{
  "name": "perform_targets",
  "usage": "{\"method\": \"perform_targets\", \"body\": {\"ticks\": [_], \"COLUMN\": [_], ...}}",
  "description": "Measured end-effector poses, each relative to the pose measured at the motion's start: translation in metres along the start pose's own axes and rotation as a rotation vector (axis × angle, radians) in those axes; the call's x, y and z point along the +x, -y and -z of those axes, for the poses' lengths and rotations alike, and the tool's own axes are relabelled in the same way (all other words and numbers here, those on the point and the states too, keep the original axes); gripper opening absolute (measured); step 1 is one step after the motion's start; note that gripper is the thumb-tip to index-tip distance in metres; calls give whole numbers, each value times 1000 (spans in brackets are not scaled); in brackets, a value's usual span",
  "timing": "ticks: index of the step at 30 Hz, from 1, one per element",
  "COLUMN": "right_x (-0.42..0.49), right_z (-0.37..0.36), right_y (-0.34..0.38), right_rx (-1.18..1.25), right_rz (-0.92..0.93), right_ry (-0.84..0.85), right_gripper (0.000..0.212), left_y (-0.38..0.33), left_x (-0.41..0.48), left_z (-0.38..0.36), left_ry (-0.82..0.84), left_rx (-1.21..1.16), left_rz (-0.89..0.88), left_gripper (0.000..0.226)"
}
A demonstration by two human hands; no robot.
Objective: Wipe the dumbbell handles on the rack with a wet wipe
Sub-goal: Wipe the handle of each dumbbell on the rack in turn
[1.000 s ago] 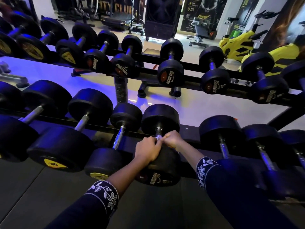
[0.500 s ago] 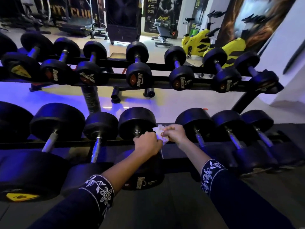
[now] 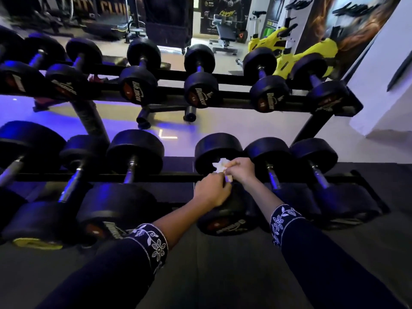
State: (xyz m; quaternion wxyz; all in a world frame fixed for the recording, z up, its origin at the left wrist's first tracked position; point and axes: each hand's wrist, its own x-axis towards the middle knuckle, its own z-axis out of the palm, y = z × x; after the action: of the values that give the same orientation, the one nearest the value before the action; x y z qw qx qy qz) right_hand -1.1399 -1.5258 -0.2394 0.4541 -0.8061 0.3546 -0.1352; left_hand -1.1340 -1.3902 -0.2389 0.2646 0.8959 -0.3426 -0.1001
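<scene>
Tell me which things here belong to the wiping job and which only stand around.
Job: wet wipe pinched by right hand; dumbbell gripped by left hand; rack.
Standing around: yellow exercise bikes; weight bench.

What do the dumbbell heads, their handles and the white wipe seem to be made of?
Dumbbell heads: probably rubber-coated, matte black, soft dull sheen. Handles: metal, likely chromed steel, with bright glints. Wipe: thin, crumpled white cloth or paper; which one is unclear.

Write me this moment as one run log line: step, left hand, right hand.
step: wiping lower-rack dumbbell | left hand: grips dumbbell between its heads | right hand: holds wet wipe against it
</scene>
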Motion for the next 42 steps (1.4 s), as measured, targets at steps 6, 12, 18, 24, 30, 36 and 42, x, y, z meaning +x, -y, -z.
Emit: {"method": "perform_targets", "body": {"ticks": [6,12,18,24,30,36,42], "right_x": [22,41,41,52,57,50,83], "right_z": [-8,-16,-9,-17,-20,-21,-32], "right_y": [-18,-26,-25,-18,-8,-16,-2], "right_rx": [-137,-322,-500,-329,-405,-481,-426], "right_rz": [-11,2,-37,-53,-116,-76,-105], "right_ry": [116,165,319,85,133,161,20], "right_gripper": [6,19,24,10,6,12,26], "left_y": [-4,5,12,21,25,27,25], "left_x": [1,7,10,22,27,29,28], "left_z": [-34,-42,-40,-35,-39,-39,-35], "left_ry": [-52,-81,-60,-27,-46,-19,-39], "left_rx": [30,-56,-69,-104,-89,-53,-112], "left_rz": [9,9,-46,-78,-128,-120,-108], "left_gripper": [39,43,56,43,42,53,42]}}
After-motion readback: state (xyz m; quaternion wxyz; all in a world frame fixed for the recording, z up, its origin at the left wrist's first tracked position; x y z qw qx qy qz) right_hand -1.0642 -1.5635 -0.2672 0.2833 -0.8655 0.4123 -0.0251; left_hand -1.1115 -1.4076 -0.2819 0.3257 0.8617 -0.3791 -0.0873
